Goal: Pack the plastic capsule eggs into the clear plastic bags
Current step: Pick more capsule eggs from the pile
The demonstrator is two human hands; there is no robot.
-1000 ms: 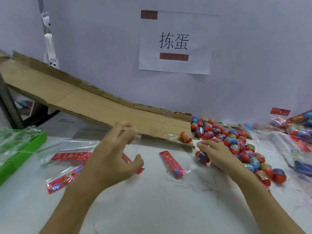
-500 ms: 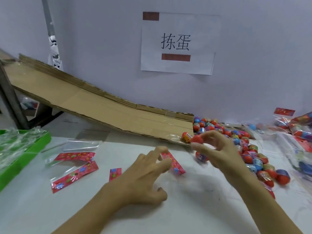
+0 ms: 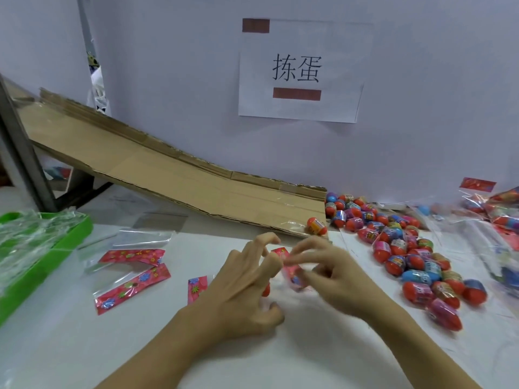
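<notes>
My left hand (image 3: 247, 284) and my right hand (image 3: 334, 272) meet over a clear bag with a red flowered header (image 3: 290, 272) at the table's middle. Fingertips of both hands pinch this bag, which is blurred by motion. A red capsule egg (image 3: 265, 289) peeks out just below my left fingers; whether a hand holds it is hidden. A heap of red, blue and pink capsule eggs (image 3: 407, 248) lies right of my right hand. One egg (image 3: 316, 226) sits at the lower end of the cardboard ramp (image 3: 168, 175).
Three empty bags with red headers (image 3: 132, 255) (image 3: 132, 284) (image 3: 196, 287) lie left of my hands. A green tray (image 3: 70, 234) with clear film stands at the left edge. Filled bags (image 3: 502, 211) pile up at the far right. A paper sign (image 3: 297, 71) hangs on the wall.
My right hand picked a red egg from the heap and moved left. My left hand swung right from the left-hand bags. Both hands now close on the middle bag.
</notes>
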